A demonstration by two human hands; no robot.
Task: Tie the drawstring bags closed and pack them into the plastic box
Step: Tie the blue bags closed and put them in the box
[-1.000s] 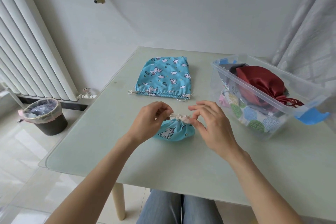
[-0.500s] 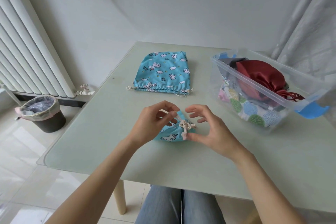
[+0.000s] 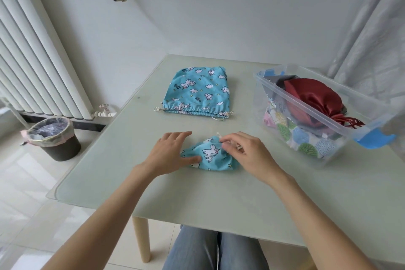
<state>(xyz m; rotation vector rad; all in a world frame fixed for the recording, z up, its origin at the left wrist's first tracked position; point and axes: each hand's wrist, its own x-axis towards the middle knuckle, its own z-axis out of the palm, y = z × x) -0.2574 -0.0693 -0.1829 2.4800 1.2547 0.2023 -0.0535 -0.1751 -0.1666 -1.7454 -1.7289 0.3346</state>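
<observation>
The small blue bag (image 3: 210,155) is pinched by the right hand (image 3: 245,151) and touched by the flat left hand (image 3: 173,153). A second blue bag (image 3: 197,92) and the plastic box (image 3: 306,103) are seen behind; the print cannot be read.

Single head-worn view, downward over table (image 3: 197,193)

A home room is shown. A white radiator (image 3: 37,61), sheer curtain (image 3: 372,35), lined waste bin (image 3: 54,138) and tiled floor (image 3: 19,182) are seen around a glass-topped counter (image 3: 197,193).
</observation>
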